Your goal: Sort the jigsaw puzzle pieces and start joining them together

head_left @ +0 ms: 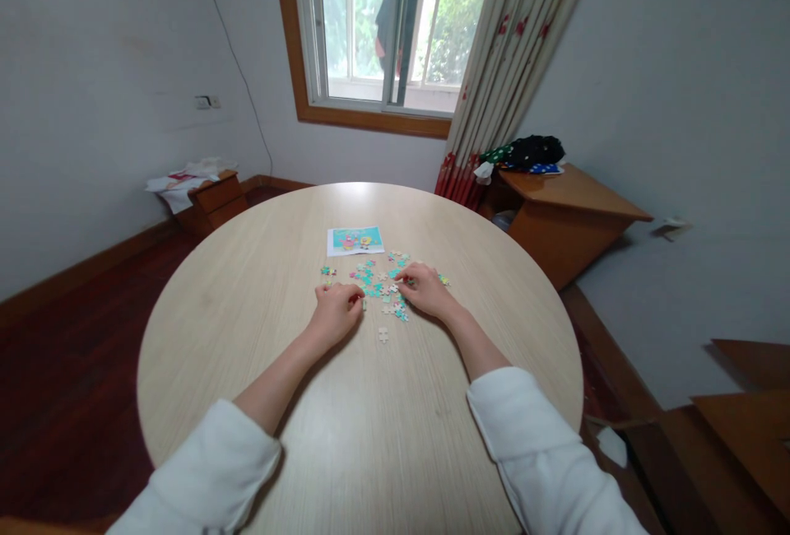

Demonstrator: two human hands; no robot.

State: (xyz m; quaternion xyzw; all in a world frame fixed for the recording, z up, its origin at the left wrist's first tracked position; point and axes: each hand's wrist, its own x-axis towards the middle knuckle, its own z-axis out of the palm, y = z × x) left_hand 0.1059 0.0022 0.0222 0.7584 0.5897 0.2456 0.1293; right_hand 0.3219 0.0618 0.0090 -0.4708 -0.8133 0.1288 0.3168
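Jigsaw puzzle pieces [372, 290], turquoise, pink and pale-backed, lie loosely in a patch on the round table [383, 436]. At the left edge of this patch is my left hand [338, 306], its fingers closed on a small puzzle piece [364, 304] at the tips. My right hand [425, 288] reaches over the right side of the patch, thumb and fingers pinched on a pale piece and hiding others beneath. Nearer to me, a pale piece [383, 335] lies apart. Behind the pieces is a printed picture card [355, 241] with cartoon figures on turquoise.
A few pieces [328, 271] form a small group left of the main patch. Beyond the table stand a wooden cabinet [568, 206] with dark cloth on top, a small wooden stand [219, 202] with white cloth, and a curtain [494, 74] beside the window.
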